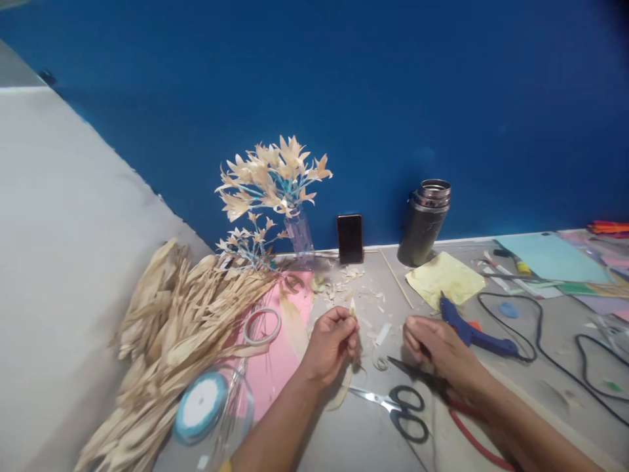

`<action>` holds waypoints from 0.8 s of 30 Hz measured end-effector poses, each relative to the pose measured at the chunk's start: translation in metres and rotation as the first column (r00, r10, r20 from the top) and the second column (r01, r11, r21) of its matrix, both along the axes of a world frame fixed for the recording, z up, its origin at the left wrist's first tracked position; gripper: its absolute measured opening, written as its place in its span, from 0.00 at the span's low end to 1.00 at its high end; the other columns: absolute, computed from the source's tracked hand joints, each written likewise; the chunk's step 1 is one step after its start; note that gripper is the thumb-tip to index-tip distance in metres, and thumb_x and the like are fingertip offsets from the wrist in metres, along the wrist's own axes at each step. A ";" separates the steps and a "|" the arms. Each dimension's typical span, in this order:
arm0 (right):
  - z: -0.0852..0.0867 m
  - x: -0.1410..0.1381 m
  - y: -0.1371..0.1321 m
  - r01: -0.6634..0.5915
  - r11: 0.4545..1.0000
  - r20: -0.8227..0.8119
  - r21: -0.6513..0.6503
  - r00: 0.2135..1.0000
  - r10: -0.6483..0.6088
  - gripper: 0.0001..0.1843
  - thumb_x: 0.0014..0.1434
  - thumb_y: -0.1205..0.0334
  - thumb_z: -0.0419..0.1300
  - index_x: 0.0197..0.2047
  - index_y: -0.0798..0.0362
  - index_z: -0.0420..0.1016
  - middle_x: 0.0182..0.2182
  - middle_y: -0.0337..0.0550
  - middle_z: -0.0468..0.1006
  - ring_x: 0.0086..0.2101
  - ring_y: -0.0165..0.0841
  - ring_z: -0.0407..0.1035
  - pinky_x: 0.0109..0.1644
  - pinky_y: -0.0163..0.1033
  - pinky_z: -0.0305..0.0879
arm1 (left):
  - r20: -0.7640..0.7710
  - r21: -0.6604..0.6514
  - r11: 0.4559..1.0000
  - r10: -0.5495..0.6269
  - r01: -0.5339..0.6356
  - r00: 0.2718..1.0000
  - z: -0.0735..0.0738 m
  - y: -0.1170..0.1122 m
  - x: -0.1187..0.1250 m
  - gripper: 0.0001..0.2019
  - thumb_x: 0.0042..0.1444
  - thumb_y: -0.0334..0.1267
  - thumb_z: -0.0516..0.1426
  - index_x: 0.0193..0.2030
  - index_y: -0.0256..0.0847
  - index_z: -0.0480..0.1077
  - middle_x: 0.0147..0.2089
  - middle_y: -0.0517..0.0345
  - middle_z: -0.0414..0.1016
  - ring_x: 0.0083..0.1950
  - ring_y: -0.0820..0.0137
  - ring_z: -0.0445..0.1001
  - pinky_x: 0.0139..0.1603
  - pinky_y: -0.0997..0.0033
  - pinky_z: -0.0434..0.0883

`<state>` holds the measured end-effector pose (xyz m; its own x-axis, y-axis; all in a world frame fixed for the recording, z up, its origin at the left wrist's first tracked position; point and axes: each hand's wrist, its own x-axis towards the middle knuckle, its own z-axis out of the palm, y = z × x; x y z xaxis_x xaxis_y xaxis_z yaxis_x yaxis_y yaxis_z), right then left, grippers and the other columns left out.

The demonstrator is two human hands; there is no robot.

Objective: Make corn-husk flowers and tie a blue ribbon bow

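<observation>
My left hand [334, 344] is closed in a pinch on a small pale pointed piece of corn husk [352, 307], whose tip sticks up past the fingers. To its right, my right hand [435, 341] is also closed, fingertips together; whatever it may hold is hidden or too small to name. Pliers [417, 375] with dark jaws and red handles show beneath the right hand and forearm. Black-handled scissors [393, 403] lie open on the table between my forearms. A curl of thin wire or strip [381, 364] rests between the hands.
Dried corn husks [171, 341] pile up at left beside a ribbon spool [201, 406], a tape roll [262, 326] and pink paper [260, 377]. Behind stand a vase of husk flowers [299, 239], a phone [350, 239] and a flask [423, 223]. A corded blue glue gun [476, 334] lies right.
</observation>
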<state>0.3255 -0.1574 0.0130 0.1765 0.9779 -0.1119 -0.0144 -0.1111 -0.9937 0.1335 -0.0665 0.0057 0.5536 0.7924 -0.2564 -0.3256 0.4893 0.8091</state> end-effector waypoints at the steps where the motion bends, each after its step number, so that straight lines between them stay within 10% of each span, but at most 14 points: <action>1: 0.004 -0.003 0.000 -0.047 0.999 0.152 0.021 0.988 0.043 0.24 0.67 0.49 0.56 0.22 0.51 0.66 0.19 0.37 0.68 0.23 0.30 0.60 0.27 0.35 0.56 | -0.028 0.030 1.000 0.006 -0.005 1.000 0.001 0.000 0.000 0.19 0.46 0.44 0.71 0.33 0.40 0.66 0.21 0.66 0.69 0.18 0.80 0.61 0.19 0.81 0.58; 10: 0.020 -0.029 0.016 -0.115 0.867 0.687 0.486 0.663 -0.297 0.09 0.67 0.61 0.58 0.47 0.50 0.79 0.36 0.45 0.78 0.29 0.33 0.70 0.34 0.38 0.66 | -0.209 0.228 0.971 0.118 -0.069 0.971 0.012 -0.015 0.005 0.09 0.50 0.39 0.64 0.28 0.40 0.67 0.18 0.68 0.62 0.19 0.78 0.57 0.21 0.78 0.56; 24: 0.009 -0.034 0.019 -0.257 0.830 0.818 0.494 0.462 -0.344 0.10 0.69 0.63 0.55 0.36 0.51 0.75 0.32 0.44 0.77 0.33 0.35 0.74 0.35 0.37 0.62 | -0.236 0.135 0.989 0.084 -0.053 0.968 0.005 -0.022 0.007 0.09 0.50 0.40 0.63 0.28 0.40 0.68 0.17 0.68 0.63 0.18 0.78 0.58 0.20 0.79 0.57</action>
<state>0.2911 -0.1387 0.0221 -0.0752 0.8004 0.5947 0.8653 0.3487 -0.3600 0.1403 -0.0889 0.0111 0.4314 0.8608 -0.2700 -0.1430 0.3607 0.9216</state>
